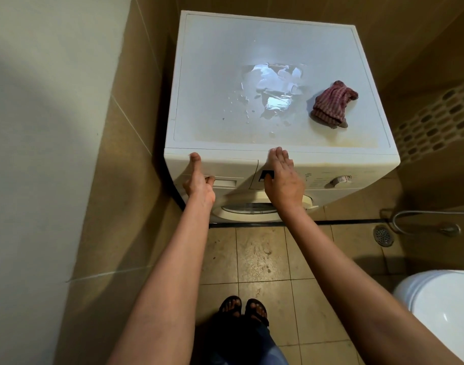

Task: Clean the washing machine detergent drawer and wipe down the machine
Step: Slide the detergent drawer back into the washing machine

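left hand (199, 181) has its fingers hooked in the closed drawer (231, 167), right hand (281, 177) flat and open bracing the machine (212, 48) beside it, cloth (331, 104) just past it, so I'd pull straight and slow.

Cloth (333, 104): on machine (212, 61) top, right of puddle (273, 88).
Drawer (233, 169): machine front, left; dial (340, 179) right.
Toilet (441, 306): on floor, right, before machine; drain (383, 235) behind it.

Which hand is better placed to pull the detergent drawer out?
Left. The left hand has fingers curled at the detergent drawer handle, thumb on the washing machine top edge. The right hand lies flat on the control panel beside it.
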The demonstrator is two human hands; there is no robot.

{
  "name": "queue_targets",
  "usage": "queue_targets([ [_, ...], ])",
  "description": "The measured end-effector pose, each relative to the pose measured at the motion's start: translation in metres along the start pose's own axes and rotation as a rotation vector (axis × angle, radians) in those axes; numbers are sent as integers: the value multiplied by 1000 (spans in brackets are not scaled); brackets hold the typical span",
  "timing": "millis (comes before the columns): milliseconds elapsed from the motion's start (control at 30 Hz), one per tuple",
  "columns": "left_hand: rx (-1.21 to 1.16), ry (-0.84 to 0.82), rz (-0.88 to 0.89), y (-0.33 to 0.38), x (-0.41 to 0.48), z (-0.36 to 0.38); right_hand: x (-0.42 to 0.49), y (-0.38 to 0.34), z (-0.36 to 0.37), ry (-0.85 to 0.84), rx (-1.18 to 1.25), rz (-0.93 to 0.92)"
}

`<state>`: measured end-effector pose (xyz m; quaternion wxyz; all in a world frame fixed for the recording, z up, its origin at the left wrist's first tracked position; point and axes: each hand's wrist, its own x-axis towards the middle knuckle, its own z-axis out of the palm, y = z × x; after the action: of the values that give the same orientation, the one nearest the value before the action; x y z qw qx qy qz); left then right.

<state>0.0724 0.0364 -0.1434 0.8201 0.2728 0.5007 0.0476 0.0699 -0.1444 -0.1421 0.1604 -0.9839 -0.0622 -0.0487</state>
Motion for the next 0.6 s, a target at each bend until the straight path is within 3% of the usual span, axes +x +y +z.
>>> queue_targets([
  [467,46,32,-15,13,-27,8,1,-5,-7,-84,-35,15],
  [600,218,39,-73,17,-41,11,-1,-5,-21,-169,-37,-3],
])
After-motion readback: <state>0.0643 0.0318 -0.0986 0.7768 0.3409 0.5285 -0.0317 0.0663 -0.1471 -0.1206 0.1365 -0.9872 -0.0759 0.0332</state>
